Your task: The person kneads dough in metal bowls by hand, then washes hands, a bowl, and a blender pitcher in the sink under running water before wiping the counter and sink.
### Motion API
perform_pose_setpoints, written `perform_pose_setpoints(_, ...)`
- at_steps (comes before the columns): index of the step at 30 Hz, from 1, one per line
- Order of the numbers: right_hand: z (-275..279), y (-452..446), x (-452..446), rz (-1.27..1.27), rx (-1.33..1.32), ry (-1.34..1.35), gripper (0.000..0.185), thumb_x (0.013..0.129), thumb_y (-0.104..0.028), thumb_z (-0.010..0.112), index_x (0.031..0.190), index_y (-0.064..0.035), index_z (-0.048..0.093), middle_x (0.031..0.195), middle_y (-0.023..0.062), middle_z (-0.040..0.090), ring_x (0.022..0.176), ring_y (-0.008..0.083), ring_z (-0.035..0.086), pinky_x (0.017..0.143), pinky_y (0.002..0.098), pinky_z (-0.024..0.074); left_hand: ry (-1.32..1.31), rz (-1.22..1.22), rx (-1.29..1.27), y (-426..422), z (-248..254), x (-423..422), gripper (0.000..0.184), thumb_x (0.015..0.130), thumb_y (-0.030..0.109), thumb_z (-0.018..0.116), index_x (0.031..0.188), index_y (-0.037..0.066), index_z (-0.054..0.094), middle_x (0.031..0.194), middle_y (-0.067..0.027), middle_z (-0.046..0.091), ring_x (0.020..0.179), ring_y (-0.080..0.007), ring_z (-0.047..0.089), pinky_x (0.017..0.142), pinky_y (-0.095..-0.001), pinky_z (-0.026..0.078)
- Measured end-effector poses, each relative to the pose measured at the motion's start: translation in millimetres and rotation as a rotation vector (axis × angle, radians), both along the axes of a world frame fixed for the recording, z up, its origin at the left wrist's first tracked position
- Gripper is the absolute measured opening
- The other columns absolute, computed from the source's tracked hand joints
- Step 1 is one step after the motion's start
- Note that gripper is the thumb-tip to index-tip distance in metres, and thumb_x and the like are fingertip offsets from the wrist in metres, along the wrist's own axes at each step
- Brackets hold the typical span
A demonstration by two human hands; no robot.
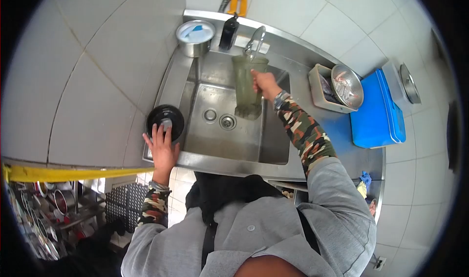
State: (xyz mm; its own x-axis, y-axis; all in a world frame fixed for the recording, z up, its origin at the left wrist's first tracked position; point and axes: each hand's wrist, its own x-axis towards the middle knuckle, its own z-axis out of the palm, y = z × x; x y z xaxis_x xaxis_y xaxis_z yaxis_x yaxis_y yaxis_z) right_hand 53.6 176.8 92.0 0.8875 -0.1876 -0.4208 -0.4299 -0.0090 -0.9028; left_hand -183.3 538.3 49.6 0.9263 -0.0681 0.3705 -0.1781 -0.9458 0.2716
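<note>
My right hand point(266, 85) grips the side of a translucent green container point(248, 89), which hangs over the steel sink basin point(207, 140) with its mouth under the faucet point(255, 40). At the counter's left edge, my left hand point(162, 147) rests with fingers spread on a round black bowl point(165, 112). Something pale shows inside the bowl near my fingertips; I cannot make out what it is.
Behind the sink stand a metal pot point(195, 45) and a black bottle point(228, 33). Rightward are a beige bin point(318, 94), a metal strainer point(348, 86) and a blue cooler point(373, 113). Crowded shelves point(58, 213) stand at lower left.
</note>
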Motion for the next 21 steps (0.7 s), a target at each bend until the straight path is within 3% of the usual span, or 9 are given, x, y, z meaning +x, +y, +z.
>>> perform_pose_setpoints(3,3.0,-0.3,0.7,0.022,-0.117,-0.028,0.030,0.086,-0.023,0.068,0.067,-0.0025,0.056,0.056,0.0061,0.051,0.045,0.0178,0.047,0.043,0.0337,0.0357,-0.112,-0.131,-0.126,-3.6,-1.9,-0.8,0.060,0.071,0.010,0.070,0.128,0.003,0.050,0.137,-0.0192,0.042,0.135,-0.0404,0.031,0.112,-0.0606,0.017)
perform_pose_setpoints(4,3.0,-0.2,0.5,0.030,-0.124,-0.041,0.029,0.085,-0.022,0.068,0.067,-0.0026,0.057,0.056,0.0059,0.051,0.046,0.0175,0.048,0.045,0.0332,0.0371,-0.146,-0.144,-0.118,-8.1,-1.2,-3.2,0.054,0.072,0.007,0.068,0.124,0.003,0.053,0.134,-0.0190,0.046,0.131,-0.0398,0.037,0.111,-0.0544,0.027)
perform_pose_setpoints(7,-0.9,0.6,-2.8,0.040,-0.148,-0.029,0.027,0.085,-0.021,0.069,0.068,-0.0029,0.058,0.058,0.0054,0.052,0.051,0.0168,0.049,0.051,0.0322,0.0401,-0.069,-0.294,-0.278,-21.5,-10.1,-8.9,0.048,0.072,0.005,0.067,0.119,0.002,0.056,0.126,-0.0174,0.053,0.123,-0.0373,0.047,0.107,-0.0508,0.034)
perform_pose_setpoints(8,-7.1,-0.5,-0.1,0.043,-0.195,-0.013,0.026,0.085,-0.020,0.068,0.068,-0.0027,0.058,0.059,0.0054,0.053,0.051,0.0167,0.049,0.051,0.0324,0.0402,-0.109,-0.302,-0.271,-26.9,-16.7,-9.9,0.037,0.074,0.006,0.066,0.110,0.003,0.061,0.113,-0.0155,0.062,0.109,-0.0339,0.057,0.099,-0.0451,0.043)
perform_pose_setpoints(12,-15.0,4.6,-1.0,0.024,-0.130,-0.026,0.025,0.085,-0.018,0.067,0.068,-0.0023,0.057,0.061,0.0055,0.053,0.052,0.0167,0.048,0.052,0.0321,0.0403,0.126,-0.326,-0.340,-31.1,-44.5,-17.6,0.022,0.077,0.009,0.063,0.099,0.004,0.066,0.099,-0.0150,0.067,0.095,-0.0328,0.063,0.086,-0.0424,0.050)
perform_pose_setpoints(21,-17.0,0.5,-5.6,-0.054,0.008,0.055,0.020,0.087,-0.011,0.063,0.072,-0.0014,0.055,0.062,0.0052,0.051,0.051,0.0170,0.048,0.049,0.0323,0.0404,0.178,-0.303,-0.362,-29.7,-53.8,-11.5,0.029,0.077,0.010,0.063,0.105,0.003,0.065,0.106,-0.0168,0.065,0.102,-0.0344,0.061,0.091,-0.0425,0.048)
